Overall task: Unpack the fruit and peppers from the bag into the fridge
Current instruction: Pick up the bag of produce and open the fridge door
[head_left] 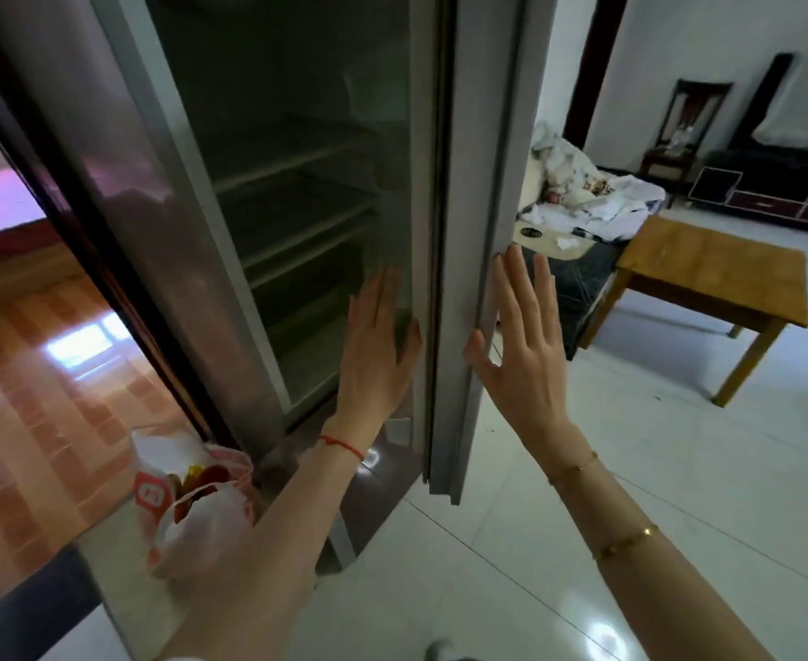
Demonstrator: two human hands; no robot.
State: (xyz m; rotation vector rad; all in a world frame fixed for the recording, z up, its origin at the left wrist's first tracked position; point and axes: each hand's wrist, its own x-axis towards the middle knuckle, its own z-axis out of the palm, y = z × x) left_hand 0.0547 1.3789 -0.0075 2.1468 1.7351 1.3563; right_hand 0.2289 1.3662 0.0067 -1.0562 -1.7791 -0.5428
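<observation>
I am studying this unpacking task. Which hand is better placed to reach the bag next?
Probably the left hand: the bag sits on the floor under the left forearm, while the right hand is beyond the fridge door.

Wooden table point(707, 274) near cluttered sofa point(578, 202); dark chair point(678, 136) behind

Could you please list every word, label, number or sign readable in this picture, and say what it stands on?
"5" or "S", one white character in a red square, too blurred to tell which: on the plastic bag on the floor by the fridge.
Dark round label on the cream cushion: too small to read.
Nothing else legible.
</observation>
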